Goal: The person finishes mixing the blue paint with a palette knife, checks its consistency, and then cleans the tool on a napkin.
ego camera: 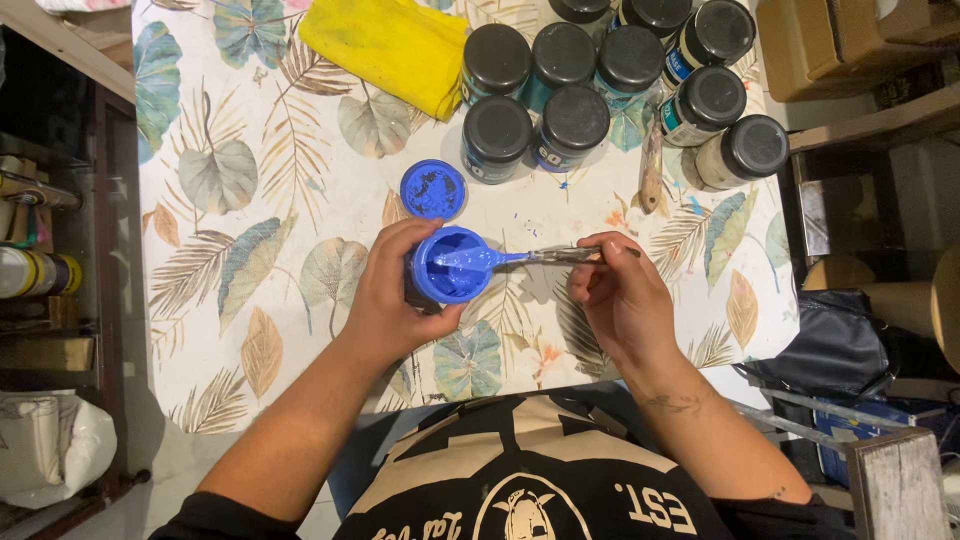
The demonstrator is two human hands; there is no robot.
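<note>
My left hand (385, 300) grips an open jar of blue paint (450, 266) from its left side, holding it upright on the leaf-patterned tablecloth (250, 200). My right hand (620, 295) holds a palette knife (530, 258) by its handle. The knife's blade, coated in blue paint, lies across the jar's mouth. The jar's blue-smeared lid (433, 190) rests on the cloth just beyond the jar.
Several paint jars with black lids (570, 120) stand grouped at the far side. A yellow cloth (390, 45) lies beyond the lid. A brush with a wooden handle (652, 170) rests by the jars. Shelves flank the table on the left, boxes and a dark bag (835, 345) on the right.
</note>
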